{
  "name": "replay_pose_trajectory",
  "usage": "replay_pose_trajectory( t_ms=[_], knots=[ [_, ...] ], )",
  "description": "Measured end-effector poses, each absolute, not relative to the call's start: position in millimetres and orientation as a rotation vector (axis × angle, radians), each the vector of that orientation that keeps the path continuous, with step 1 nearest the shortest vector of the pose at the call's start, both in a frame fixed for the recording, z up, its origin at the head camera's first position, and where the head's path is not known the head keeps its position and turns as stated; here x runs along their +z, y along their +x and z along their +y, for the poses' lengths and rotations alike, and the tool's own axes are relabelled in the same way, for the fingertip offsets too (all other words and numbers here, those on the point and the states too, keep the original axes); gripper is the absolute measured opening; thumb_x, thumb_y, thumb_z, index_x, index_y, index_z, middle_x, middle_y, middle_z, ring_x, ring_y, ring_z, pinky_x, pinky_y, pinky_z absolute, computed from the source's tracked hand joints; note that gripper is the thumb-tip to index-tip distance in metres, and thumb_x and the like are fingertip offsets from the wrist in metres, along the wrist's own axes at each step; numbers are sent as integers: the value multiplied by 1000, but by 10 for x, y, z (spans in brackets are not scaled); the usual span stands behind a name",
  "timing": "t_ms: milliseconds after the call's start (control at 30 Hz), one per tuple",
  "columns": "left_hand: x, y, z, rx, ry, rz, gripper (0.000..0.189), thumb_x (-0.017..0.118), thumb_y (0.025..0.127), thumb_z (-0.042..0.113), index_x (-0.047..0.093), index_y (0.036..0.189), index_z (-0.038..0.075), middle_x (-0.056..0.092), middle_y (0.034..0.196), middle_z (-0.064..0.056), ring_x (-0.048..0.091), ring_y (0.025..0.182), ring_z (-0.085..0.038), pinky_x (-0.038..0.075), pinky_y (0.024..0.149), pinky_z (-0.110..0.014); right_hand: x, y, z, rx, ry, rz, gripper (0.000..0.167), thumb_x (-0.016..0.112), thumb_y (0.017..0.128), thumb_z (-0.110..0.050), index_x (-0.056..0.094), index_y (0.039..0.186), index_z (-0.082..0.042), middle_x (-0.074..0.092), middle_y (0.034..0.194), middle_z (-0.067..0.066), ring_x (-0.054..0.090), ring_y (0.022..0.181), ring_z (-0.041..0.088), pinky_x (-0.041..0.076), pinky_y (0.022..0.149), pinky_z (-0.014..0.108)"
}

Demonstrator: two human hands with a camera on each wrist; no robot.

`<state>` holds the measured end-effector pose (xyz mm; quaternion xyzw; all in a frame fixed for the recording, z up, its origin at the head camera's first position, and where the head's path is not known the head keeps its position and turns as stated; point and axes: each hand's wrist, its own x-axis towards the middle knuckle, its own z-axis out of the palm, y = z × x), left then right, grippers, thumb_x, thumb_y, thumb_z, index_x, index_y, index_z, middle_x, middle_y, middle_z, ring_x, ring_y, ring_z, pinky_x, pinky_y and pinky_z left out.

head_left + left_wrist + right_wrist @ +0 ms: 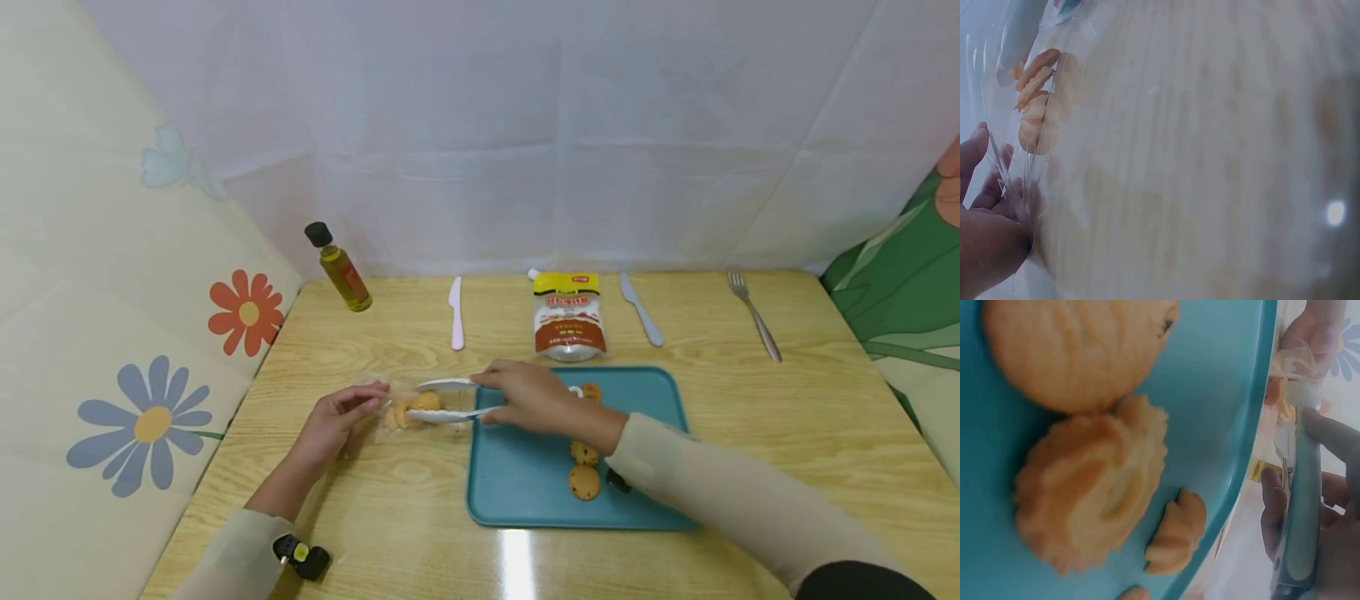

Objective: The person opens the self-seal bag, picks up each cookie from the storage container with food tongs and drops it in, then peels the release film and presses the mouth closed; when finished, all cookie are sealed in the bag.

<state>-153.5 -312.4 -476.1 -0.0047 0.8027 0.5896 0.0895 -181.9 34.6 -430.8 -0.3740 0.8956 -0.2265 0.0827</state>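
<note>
My left hand (pixel 330 423) pinches the edge of a clear plastic bag (pixel 396 388) lying on the table left of the tray. Several golden cookies (pixel 426 402) lie in the bag; the left wrist view shows cookies (pixel 1034 122) through the film. With my right hand (pixel 532 398) I grip a pair of pale tongs (pixel 450 415) that points left, its two tips parted about the cookies at the bag. Under the right forearm is a blue tray (pixel 517 492). More cookies rest on it, among them a round cookie (pixel 584 482) and a swirled cookie (pixel 1091 487); the arm hides others.
Along the back of the table stand an oil bottle (pixel 345 275) and a yellow, white and brown pouch (pixel 570 321). A pink knife (pixel 457 315), a grey knife (pixel 641 310) and a fork (pixel 754 317) lie there too. A white cloth (pixel 450 150) hangs behind.
</note>
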Motion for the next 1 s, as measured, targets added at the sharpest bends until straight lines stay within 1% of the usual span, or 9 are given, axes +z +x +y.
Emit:
replay_pose_trajectory(
  t_ms=[100, 233, 433, 533, 633, 767, 833, 933, 1000],
  knots=[
    [-4761, -1535, -3127, 1746, -17, 2388, 40, 63, 105, 21, 64, 132, -8, 68, 134, 10, 46, 136, -1, 44, 101, -10, -4327, -1824, 291, -685, -1128, 2681, 62, 78, 93, -39, 60, 147, -14, 65, 136, 7, 66, 102, 18, 56, 81, 37],
    [-4759, -1531, -3128, 1746, -18, 2388, 40, 63, 105, 21, 65, 132, -7, 68, 135, 9, 47, 133, 2, 44, 101, -10, -4346, -1828, 222, -683, -1117, 2683, 62, 79, 93, -40, 60, 146, -15, 65, 135, 5, 66, 98, 15, 55, 79, 35],
    [-4756, -1528, -3123, 1758, -15, 2384, 40, 63, 104, 21, 64, 132, -7, 68, 132, 12, 49, 128, 7, 45, 100, -10, -4364, -1841, 165, -707, -1099, 2672, 63, 77, 93, -40, 58, 148, -15, 64, 137, 5, 65, 99, 14, 54, 79, 34],
    [-4756, -1532, -3119, 1758, -24, 2384, 39, 63, 104, 21, 65, 132, -7, 69, 132, 12, 49, 127, 7, 45, 100, -10, -4367, -1845, 150, -715, -1099, 2667, 64, 78, 93, -40, 57, 148, -14, 64, 137, 6, 65, 98, 15, 54, 79, 34],
    [-4752, -1531, -3120, 1737, -30, 2397, 39, 63, 104, 21, 65, 132, -7, 68, 135, 8, 49, 130, 5, 44, 100, -9, -4373, -1848, 142, -716, -1098, 2661, 65, 78, 93, -40, 57, 149, -14, 64, 135, 5, 64, 95, 14, 53, 78, 34],
    [-4741, -1528, -3121, 1709, -45, 2409, 38, 63, 105, 21, 65, 132, -5, 66, 140, 3, 47, 137, -3, 43, 101, -9, -4386, -1855, 137, -711, -1093, 2659, 67, 78, 92, -41, 56, 150, -14, 64, 135, 5, 61, 88, 11, 51, 75, 32],
    [-4737, -1528, -3121, 1699, -54, 2411, 38, 63, 105, 22, 66, 133, -4, 65, 140, 2, 46, 140, -7, 43, 100, -9, -4391, -1858, 136, -702, -1092, 2664, 68, 79, 92, -42, 55, 150, -14, 63, 136, 5, 59, 83, 9, 50, 73, 31],
    [-4733, -1530, -3119, 1695, -66, 2409, 38, 63, 105, 22, 66, 132, -3, 65, 140, 3, 46, 141, -8, 43, 100, -9, -4389, -1856, 141, -689, -1087, 2665, 70, 79, 92, -43, 54, 151, -15, 63, 136, 4, 56, 77, 6, 49, 72, 30],
    [-4732, -1530, -3118, 1697, -70, 2407, 37, 63, 105, 22, 66, 132, -3, 65, 140, 2, 46, 141, -8, 43, 100, -9, -4383, -1851, 148, -685, -1082, 2666, 70, 79, 92, -43, 54, 151, -16, 62, 136, 4, 55, 78, 6, 49, 73, 29]
  ],
)
